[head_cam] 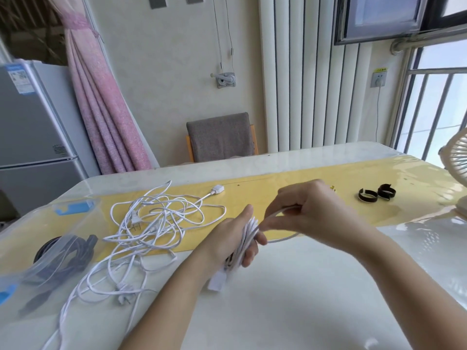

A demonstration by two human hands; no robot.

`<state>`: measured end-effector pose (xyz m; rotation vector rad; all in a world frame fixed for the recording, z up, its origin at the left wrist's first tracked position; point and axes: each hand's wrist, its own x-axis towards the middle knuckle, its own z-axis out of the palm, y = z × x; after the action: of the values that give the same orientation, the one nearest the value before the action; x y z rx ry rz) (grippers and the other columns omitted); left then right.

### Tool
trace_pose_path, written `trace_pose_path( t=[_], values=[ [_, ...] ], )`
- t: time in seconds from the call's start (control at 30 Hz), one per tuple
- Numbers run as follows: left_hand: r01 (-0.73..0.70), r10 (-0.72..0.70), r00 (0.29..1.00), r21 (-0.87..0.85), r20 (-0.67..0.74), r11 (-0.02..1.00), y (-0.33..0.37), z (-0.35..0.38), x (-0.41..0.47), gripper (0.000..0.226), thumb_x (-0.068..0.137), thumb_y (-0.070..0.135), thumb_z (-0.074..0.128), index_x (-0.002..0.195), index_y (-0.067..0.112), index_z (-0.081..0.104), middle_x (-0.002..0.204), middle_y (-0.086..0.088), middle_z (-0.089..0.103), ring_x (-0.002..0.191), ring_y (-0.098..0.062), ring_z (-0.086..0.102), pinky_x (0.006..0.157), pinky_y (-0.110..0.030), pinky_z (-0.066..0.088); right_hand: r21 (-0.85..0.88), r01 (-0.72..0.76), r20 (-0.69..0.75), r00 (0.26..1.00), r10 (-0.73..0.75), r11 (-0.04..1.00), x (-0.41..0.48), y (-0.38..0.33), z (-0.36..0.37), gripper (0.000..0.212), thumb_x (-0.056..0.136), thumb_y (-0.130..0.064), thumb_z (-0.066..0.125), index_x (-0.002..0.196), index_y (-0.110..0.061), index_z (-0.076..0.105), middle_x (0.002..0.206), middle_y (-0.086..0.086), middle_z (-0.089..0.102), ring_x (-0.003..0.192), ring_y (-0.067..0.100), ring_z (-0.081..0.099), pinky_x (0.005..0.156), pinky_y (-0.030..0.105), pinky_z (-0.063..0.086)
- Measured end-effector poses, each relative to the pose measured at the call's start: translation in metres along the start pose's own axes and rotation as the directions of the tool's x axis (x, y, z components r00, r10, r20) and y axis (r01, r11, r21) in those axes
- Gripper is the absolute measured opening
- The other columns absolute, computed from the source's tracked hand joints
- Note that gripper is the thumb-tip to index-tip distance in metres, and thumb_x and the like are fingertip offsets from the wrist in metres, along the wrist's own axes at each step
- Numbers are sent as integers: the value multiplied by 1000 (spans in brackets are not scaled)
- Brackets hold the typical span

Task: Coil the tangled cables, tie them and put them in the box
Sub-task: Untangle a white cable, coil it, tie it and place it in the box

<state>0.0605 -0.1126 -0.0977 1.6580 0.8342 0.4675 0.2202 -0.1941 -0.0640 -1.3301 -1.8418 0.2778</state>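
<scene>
The left hand [231,239] has its fingers curled tight round a thin white cable coil [249,236]. The coil is long and narrow. It runs from the fingertips down to the wrist, and a blurry white end piece [216,282] pokes out below. From the coil a loose white strand [283,239] swings out to the right, where the right hand [312,210] pinches it. I think the next loop must come from the right, back over the coil. 2 black strap ties [376,194] lie past the right hand, so that hand is nearer to them. The clear plastic box [32,274] sits far to the left, nearer the left hand, with a dark cable [73,251] inside. A messy heap of white cables [156,223] waits between the box and the hands. All of it is on a shiny pale table [290,299] with a yellow strip, beside a white fan [457,157]
</scene>
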Motion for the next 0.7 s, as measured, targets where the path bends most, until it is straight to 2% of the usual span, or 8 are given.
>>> trace_pose_path(
  t=[0.1,0.23,0.33,0.4,0.47,0.53,0.63,0.7],
  values=[
    [47,-36,981,-49,190,998,3,2,-5,79,94,63,16,71,3,61,43,-8,44,39,-19,41,48,-25,37,58,-20,-134,991,27,998,0,2,-11,8,70,-31,81,69,-25,75,59,0,57,50,9,34,49,20,28],
    [38,4,931,-110,365,993,5,3,-7,83,88,69,11,73,4,60,44,-6,48,39,-16,45,46,-23,39,45,-85,-240,966,93,995,2,12,-16,5,73,-32,78,70,-29,75,66,7,66,57,25,48,51,27,34],
    [4,94,915,-242,391,970,5,3,-7,57,93,54,36,79,4,59,49,-6,55,42,-16,51,48,-22,42,95,-147,-267,949,167,985,5,26,-15,6,73,-34,78,70,-31,74,70,16,67,58,24,48,53,26,33],
    [-10,154,909,-349,387,937,5,3,-7,30,86,31,48,84,3,60,57,-8,60,48,-17,56,51,-22,45,140,-167,-277,940,201,976,6,31,-15,7,74,-31,78,69,-30,75,63,6,68,56,13,49,52,24,35],
    [16,190,878,-425,438,905,3,1,-7,21,84,21,54,90,2,62,68,-10,66,55,-18,60,57,-23,49,172,-198,-286,927,242,965,7,35,-15,7,76,-27,77,70,-27,74,51,-7,61,47,3,42,47,16,31],
    [34,246,831,-486,499,873,1,-2,-6,25,79,25,68,94,4,67,77,-11,70,63,-18,64,62,-23,51,186,-231,-291,915,278,955,7,39,-13,7,79,-27,75,72,-29,73,53,-11,63,48,0,45,47,11,33],
    [68,290,869,-679,401,731,4,-2,-6,36,61,27,85,85,3,72,74,-9,69,63,-17,67,60,-24,54,184,-278,-244,916,317,943,9,42,-4,8,83,-27,71,78,-32,74,72,-11,73,58,-8,53,53,6,36],
    [30,278,932,-811,234,584,5,-4,-4,40,49,21,91,77,1,72,69,-7,67,57,-16,65,54,-23,53,141,-306,-136,936,325,941,9,40,7,9,87,-26,67,89,-27,75,58,-20,63,45,-9,47,48,6,33]
  ],
)
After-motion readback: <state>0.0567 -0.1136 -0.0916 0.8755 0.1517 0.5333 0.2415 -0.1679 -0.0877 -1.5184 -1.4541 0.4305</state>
